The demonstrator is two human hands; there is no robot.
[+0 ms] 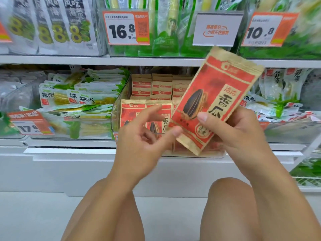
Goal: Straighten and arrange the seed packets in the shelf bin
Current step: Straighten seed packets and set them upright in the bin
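- Right hand (236,129): thumb and fingers pinching lower end of a seed packet (215,100), tilted, raised before the shelf bin (116,108)
- Left hand (145,134): fingers loosely spread, thumb tip touching packet's lower corner
- Bin: more packets (152,87) standing in rows

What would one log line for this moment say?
right hand: holds seed packet, tilted | left hand: open, thumb touching it | bin: packets upright
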